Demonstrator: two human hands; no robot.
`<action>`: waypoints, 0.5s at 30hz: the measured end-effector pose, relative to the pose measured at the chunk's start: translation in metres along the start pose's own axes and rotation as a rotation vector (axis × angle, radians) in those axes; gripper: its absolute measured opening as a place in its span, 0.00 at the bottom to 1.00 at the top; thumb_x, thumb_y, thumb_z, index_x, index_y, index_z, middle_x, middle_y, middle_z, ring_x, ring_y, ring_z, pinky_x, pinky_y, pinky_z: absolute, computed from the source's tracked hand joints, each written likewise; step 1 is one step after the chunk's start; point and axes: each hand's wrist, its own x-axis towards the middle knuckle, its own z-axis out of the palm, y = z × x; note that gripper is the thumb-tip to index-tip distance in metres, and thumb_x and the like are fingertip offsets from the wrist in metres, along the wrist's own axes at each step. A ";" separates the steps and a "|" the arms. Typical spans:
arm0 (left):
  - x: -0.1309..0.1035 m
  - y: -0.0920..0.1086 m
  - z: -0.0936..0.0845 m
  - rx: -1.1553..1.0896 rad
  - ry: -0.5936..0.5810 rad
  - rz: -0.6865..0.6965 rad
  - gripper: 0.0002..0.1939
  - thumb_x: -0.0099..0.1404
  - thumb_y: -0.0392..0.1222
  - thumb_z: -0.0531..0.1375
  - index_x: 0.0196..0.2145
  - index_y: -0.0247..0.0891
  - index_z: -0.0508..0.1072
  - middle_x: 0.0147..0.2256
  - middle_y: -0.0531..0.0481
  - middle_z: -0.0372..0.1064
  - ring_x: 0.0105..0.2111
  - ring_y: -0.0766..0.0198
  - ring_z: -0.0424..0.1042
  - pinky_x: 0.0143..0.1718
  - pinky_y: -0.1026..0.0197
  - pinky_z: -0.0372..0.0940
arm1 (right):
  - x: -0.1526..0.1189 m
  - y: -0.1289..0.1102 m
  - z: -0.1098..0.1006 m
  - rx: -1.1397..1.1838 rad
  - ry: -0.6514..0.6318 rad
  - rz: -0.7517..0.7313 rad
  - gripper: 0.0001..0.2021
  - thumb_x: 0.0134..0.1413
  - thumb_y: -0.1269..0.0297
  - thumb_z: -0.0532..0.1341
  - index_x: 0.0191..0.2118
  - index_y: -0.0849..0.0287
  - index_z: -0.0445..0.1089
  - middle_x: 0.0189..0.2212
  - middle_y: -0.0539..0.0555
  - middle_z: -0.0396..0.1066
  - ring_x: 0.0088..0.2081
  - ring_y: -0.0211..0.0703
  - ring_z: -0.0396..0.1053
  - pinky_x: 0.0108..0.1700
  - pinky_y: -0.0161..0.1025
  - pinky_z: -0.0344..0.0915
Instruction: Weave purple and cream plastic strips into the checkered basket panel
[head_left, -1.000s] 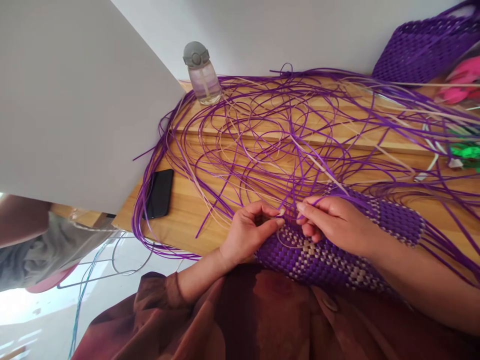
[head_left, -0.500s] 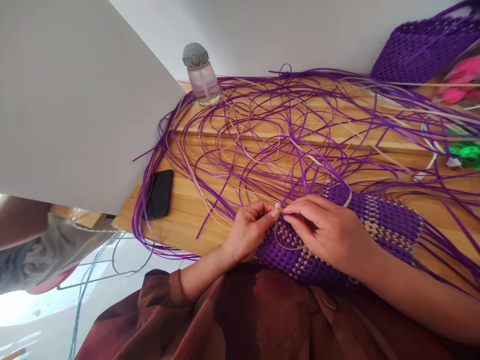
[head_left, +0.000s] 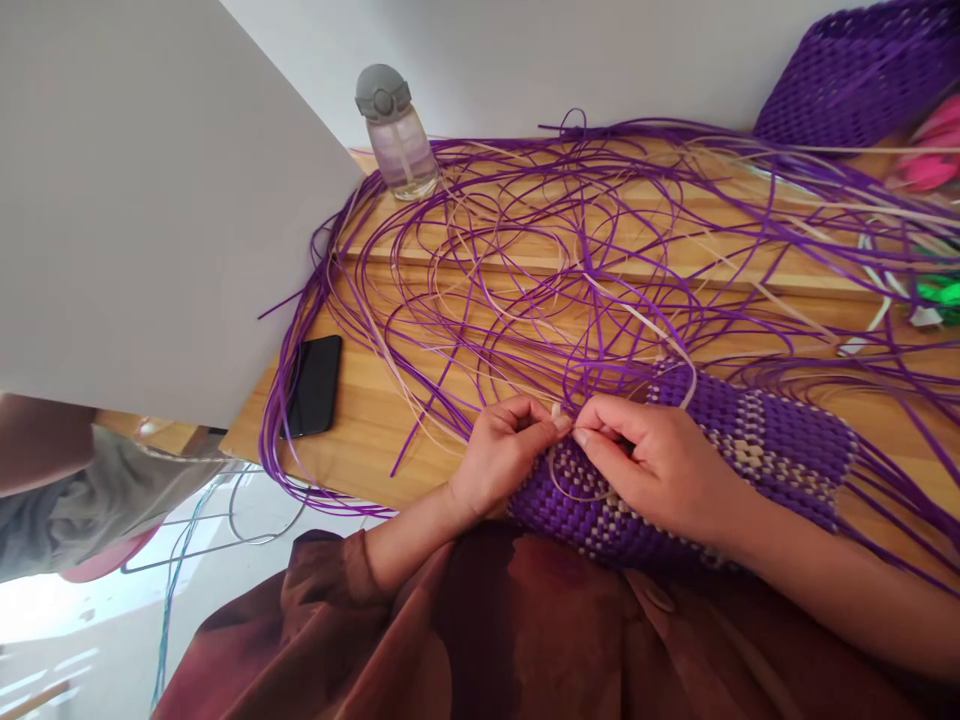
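A purple woven piece (head_left: 799, 450) with cream checks lies at the table's front edge, against my lap. At its upper left edge, my left hand (head_left: 491, 460) pinches a thin weaving strip between thumb and forefinger; a cream bit pokes up by the thumb. My right hand (head_left: 664, 470) is closed in a pinch on a strip there too, its fingertips almost touching the left ones. A thin pale loop (head_left: 576, 497) hangs over the weave below them. The exact crossing of strips is hidden by my fingers. Another cream strip (head_left: 651, 322) arches behind my right hand.
Long purple and cream strips (head_left: 495, 265) sprawl over the wooden table (head_left: 367, 440). A bottle with a grey lid (head_left: 401, 150) stands at the back; a black phone (head_left: 315, 385) lies left. A purple basket (head_left: 855, 85) sits back right. Beyond a grey partition (head_left: 150, 200), another person's leg shows.
My left thumb has slid slightly right, bringing the two pinches closer together. The view has shifted a little, so the bottle and basket appear higher.
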 end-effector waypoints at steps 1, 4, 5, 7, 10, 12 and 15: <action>0.001 0.000 0.000 -0.008 0.006 -0.013 0.18 0.56 0.49 0.70 0.25 0.34 0.68 0.21 0.57 0.63 0.21 0.74 0.56 0.24 0.66 0.49 | 0.000 0.001 -0.001 0.032 -0.019 0.019 0.10 0.63 0.65 0.55 0.29 0.57 0.65 0.20 0.45 0.61 0.22 0.34 0.60 0.27 0.35 0.54; 0.003 -0.002 -0.003 0.004 -0.002 -0.047 0.18 0.54 0.50 0.71 0.26 0.34 0.70 0.22 0.56 0.65 0.22 0.73 0.59 0.25 0.66 0.52 | -0.001 0.002 -0.003 0.057 -0.061 0.063 0.12 0.64 0.63 0.54 0.29 0.57 0.65 0.20 0.45 0.60 0.23 0.35 0.59 0.28 0.35 0.55; 0.004 -0.003 -0.004 0.010 -0.005 -0.050 0.17 0.54 0.49 0.71 0.28 0.34 0.71 0.24 0.55 0.66 0.23 0.72 0.61 0.26 0.66 0.54 | -0.001 0.002 -0.003 0.049 -0.074 0.068 0.12 0.65 0.62 0.54 0.29 0.57 0.65 0.20 0.45 0.60 0.23 0.35 0.59 0.28 0.35 0.55; 0.004 -0.002 -0.006 0.031 -0.008 -0.048 0.17 0.54 0.49 0.71 0.30 0.33 0.72 0.26 0.54 0.68 0.25 0.72 0.63 0.28 0.66 0.56 | -0.001 0.004 -0.003 0.033 -0.094 0.062 0.13 0.65 0.62 0.54 0.29 0.57 0.66 0.19 0.45 0.61 0.23 0.35 0.59 0.27 0.36 0.55; 0.003 0.000 -0.007 0.116 -0.011 -0.021 0.18 0.56 0.51 0.70 0.29 0.33 0.71 0.25 0.54 0.66 0.25 0.72 0.61 0.27 0.66 0.55 | -0.005 0.009 -0.001 0.003 -0.063 -0.004 0.11 0.67 0.62 0.53 0.35 0.57 0.69 0.25 0.48 0.67 0.27 0.36 0.65 0.32 0.36 0.62; 0.003 0.001 -0.007 0.188 -0.018 -0.006 0.19 0.57 0.52 0.68 0.28 0.33 0.70 0.24 0.54 0.64 0.24 0.73 0.60 0.26 0.66 0.54 | -0.012 0.014 0.001 -0.051 0.013 -0.082 0.11 0.65 0.61 0.57 0.49 0.58 0.69 0.37 0.52 0.72 0.34 0.38 0.70 0.39 0.37 0.68; 0.004 0.000 -0.008 0.265 -0.016 0.025 0.18 0.59 0.52 0.67 0.29 0.34 0.69 0.24 0.55 0.64 0.24 0.72 0.60 0.26 0.66 0.54 | -0.028 0.021 0.003 -0.228 0.076 -0.228 0.29 0.61 0.59 0.63 0.64 0.61 0.58 0.56 0.62 0.66 0.49 0.45 0.71 0.51 0.41 0.70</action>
